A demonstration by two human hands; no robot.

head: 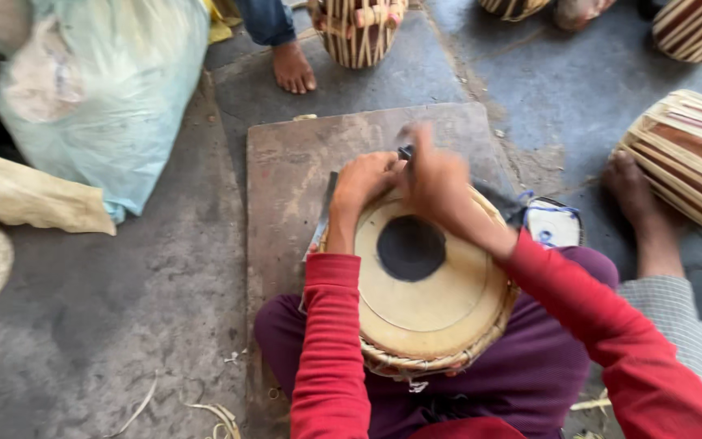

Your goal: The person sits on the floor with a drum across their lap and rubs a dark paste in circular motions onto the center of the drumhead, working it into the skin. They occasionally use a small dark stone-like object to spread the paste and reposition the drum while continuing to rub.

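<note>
The person is sitting on the floor with a small hand drum (424,284) resting in the lap, its pale skin and black centre spot facing up. Both hands are working at the far rim. The left hand (365,180) is curled shut over the far-left edge, and seems to be gripping a slim tool there, though its fingers are hiding just what. The right hand (436,180) is blurring just beside it, closed around a small dark tool (405,152) whose tip is showing between the two hands. A long flat blade (323,213) is lying along the left side of the drum, on the wooden board (286,179) that is stretching away under it.

What is worrying me is how close the knuckles are sitting to each other. To my eye, a stroke glancing off the rim could land on the left fingers, or gouge the skin. The drum is only being propped on the lap, so a hard blow might be tipping it towards the blade.

A white tin with blue cord (552,223) is sitting just to the right. Further off, another person's bare foot (293,68) is resting on the floor near more laced drums (692,154), and a big plastic sack (103,89) is slumping far left.
</note>
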